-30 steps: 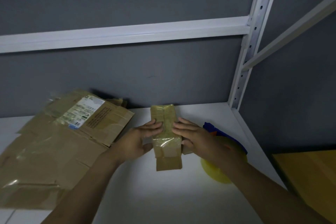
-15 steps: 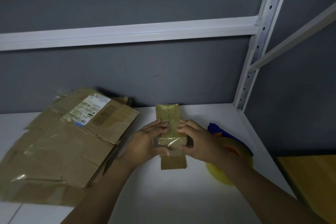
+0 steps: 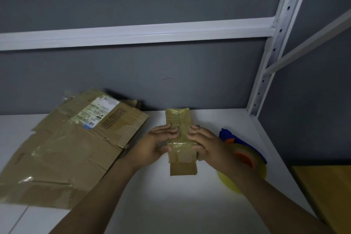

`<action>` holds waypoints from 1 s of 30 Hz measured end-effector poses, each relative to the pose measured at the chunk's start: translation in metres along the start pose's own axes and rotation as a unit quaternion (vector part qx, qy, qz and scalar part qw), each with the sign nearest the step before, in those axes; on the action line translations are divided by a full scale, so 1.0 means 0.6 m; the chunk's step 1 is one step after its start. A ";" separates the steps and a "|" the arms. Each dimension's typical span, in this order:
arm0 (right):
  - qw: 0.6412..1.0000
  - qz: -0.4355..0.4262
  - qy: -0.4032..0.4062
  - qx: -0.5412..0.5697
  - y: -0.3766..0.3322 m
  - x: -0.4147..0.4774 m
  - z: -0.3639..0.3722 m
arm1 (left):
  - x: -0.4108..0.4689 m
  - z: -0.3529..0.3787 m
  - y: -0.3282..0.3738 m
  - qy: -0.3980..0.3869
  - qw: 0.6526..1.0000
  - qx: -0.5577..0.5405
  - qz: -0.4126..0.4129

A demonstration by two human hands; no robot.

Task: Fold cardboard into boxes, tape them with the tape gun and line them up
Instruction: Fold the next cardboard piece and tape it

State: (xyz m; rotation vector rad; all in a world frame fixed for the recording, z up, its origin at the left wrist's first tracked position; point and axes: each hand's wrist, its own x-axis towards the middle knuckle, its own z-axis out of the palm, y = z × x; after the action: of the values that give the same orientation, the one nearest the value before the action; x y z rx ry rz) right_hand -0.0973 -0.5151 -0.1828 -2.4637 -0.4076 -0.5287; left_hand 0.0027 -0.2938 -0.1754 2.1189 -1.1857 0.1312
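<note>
Small cardboard box (image 3: 180,129): sits toward the rear middle of the white shelf board (image 3: 171,205), its far end close to the back edge, between the two hands. Glossy tape strip (image 3: 180,144) runs over its top seam; a bare near flap (image 3: 183,169) sticks out toward the person.
Left hand (image 3: 154,145): fingers curl over the box's left top edge and the thumb sits by the near end, so it grips the box.
Right hand (image 3: 204,144): mirrors it, fingers wrapped over the right edge and clasping the box.
Change: a second ago both hands lay flat with straight fingers, pressing down on the top; half a second ago they began curling in; now they clamp the sides.
Meaning: smoothing the tape looks finished, and the hold suggests the box is about to be turned or lifted. The near flap appears untaped, so this box is probably not ready to line up.
Tape gun (image 3: 245,156): lies by the right edge of the board, partly behind the right wrist, untouched.
Flattened cardboard (image 3: 72,148): spread over the left part of the board, shipping label (image 3: 98,112) upward, waiting to be folded.
Risk: squeezing the sides could reopen the seam.
</note>
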 end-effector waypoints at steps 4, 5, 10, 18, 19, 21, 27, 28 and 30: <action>0.999 0.029 0.016 0.018 -0.004 0.008 0.004 | -0.003 0.007 0.013 0.013 1.000 0.006 -0.027; 0.999 0.036 0.018 0.032 -0.002 0.010 0.005 | -0.002 0.006 0.015 0.010 0.999 0.011 -0.031; 0.980 0.019 -0.065 0.187 0.011 0.006 -0.027 | 0.010 -0.027 0.026 -0.085 0.996 0.030 -0.004; 0.996 0.027 -0.084 -0.012 -0.009 0.000 -0.034 | 0.055 -0.035 0.002 -0.146 0.972 0.136 -0.121; 0.991 0.045 -0.084 -0.096 -0.017 -0.002 -0.033 | 0.053 -0.030 0.005 -0.126 0.975 0.127 -0.132; 0.981 0.063 -0.059 -0.176 -0.039 0.002 -0.023 | 0.042 -0.025 0.012 -0.064 0.982 0.114 -0.138; 0.967 0.062 0.026 -0.246 0.001 0.048 -0.013 | -0.004 -0.012 0.036 0.031 0.974 0.125 -0.186; 0.968 0.072 0.020 -0.240 0.015 0.055 -0.017 | -0.010 -0.011 0.042 0.024 0.976 0.137 -0.165; 0.974 0.094 -0.019 -0.204 0.035 0.064 -0.024 | -0.016 -0.012 0.040 0.013 0.985 0.156 -0.074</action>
State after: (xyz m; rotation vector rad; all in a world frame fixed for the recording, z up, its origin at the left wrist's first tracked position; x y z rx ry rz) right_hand -0.0596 -0.5335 -0.1645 -2.8724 -0.0799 -0.5292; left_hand -0.0203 -0.2909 -0.1613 2.4621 -1.0408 0.2912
